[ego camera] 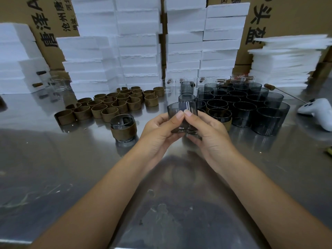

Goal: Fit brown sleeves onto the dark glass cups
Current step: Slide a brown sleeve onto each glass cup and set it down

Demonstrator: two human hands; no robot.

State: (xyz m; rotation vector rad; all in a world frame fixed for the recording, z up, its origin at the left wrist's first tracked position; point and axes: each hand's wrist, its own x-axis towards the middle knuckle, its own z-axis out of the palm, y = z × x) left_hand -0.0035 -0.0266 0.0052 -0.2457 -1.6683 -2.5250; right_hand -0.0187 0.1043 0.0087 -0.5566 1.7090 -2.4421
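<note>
fingers (179, 115) of both hands curl round one bare dark cup (182, 109), thumbs meeting on its near wall. the left hand (158, 130) and right hand (210, 133) hold it tilted above the worktop (71, 159). just left stands a sleeved cup (123, 127), with loose brown sleeves (115, 103) clustered behind it. unsleeved cups (244, 105) are packed together to the right of the hands. a white controller (318, 112) lies far right. behind are foam blocks (140, 42) and cartons (48, 24) printed sideways "沧州", "地址" and, at right, "头盔".
</note>
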